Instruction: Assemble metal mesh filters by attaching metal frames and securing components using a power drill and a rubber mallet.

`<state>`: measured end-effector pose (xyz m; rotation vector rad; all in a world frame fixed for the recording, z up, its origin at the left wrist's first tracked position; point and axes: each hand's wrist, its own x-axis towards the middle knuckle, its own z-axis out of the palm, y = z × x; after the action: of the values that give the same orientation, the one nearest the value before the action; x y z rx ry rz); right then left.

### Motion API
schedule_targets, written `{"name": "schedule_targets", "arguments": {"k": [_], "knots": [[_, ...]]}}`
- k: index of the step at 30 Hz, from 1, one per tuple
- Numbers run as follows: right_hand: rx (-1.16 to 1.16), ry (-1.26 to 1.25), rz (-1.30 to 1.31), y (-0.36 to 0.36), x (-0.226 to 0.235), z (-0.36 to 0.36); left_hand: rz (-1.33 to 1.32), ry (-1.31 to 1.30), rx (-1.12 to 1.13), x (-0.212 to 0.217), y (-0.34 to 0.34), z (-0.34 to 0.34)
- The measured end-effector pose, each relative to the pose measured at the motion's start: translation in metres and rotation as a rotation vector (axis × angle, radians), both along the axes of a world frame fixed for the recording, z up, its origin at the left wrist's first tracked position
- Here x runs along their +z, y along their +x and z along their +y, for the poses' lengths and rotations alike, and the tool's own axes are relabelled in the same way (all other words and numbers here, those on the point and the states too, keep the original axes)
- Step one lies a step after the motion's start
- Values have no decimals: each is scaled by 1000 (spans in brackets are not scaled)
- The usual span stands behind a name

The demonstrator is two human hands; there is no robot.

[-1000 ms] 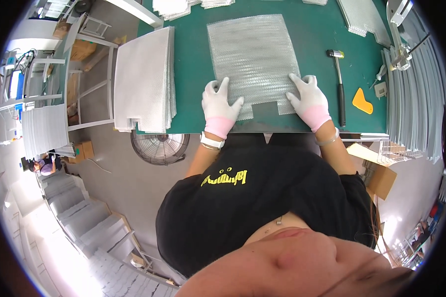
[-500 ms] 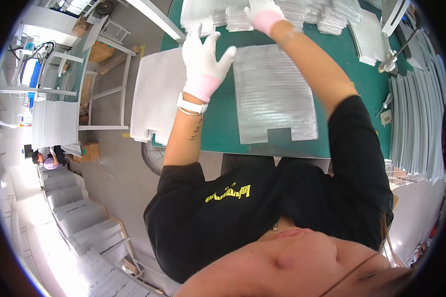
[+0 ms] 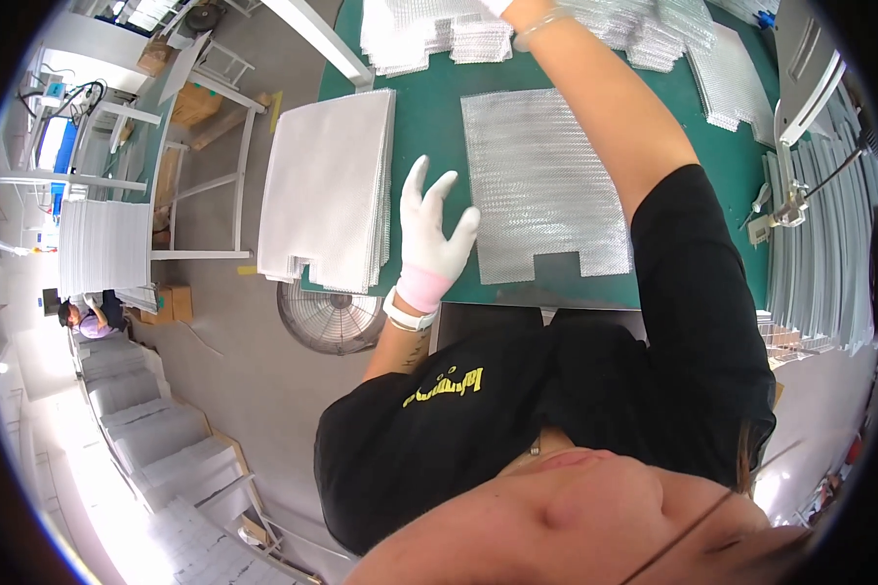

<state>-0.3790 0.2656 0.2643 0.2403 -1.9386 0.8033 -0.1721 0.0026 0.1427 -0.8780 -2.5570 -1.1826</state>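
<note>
My left hand (image 3: pixel 435 234), in a white glove with a pink cuff, is open with its fingers apart. It hovers beside the near left edge of a translucent bubble-textured sheet (image 3: pixel 546 185) that has a notch in its near edge. To that hand's left lies a stack of white notched sheets (image 3: pixel 327 185). My right arm reaches far over the table; only a sliver of my right hand (image 3: pixel 498 5) shows at the upper edge, so its fingers are hidden. Close to it are piles of clear bubble-textured pieces (image 3: pixel 405 39) at the table's far side.
The green table (image 3: pixel 429 117) bears another stack of notched sheets (image 3: pixel 730 83) at the far right. A small white device (image 3: pixel 759 231) sits by the right edge, near many upright grey sheets (image 3: pixel 829 244). A floor fan (image 3: pixel 332 317) stands below left. Another person (image 3: pixel 96 317) is far left.
My left hand has drawn back toward me and slightly right, away from the white stack's far end. My right hand has moved farther away, mostly out of the picture.
</note>
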Motion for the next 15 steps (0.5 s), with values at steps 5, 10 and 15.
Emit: {"name": "schedule_targets", "arguments": {"k": [5,10,15], "knots": [[514,-630,261,58,7,30,-548,639,-121,-24,-8,-13],[556,-837,-30,202,-36,13,-859,1314,-246,4,-31,-24],[71,-800,-404,341,-132,7,-488,496,24,21,18,8]]}}
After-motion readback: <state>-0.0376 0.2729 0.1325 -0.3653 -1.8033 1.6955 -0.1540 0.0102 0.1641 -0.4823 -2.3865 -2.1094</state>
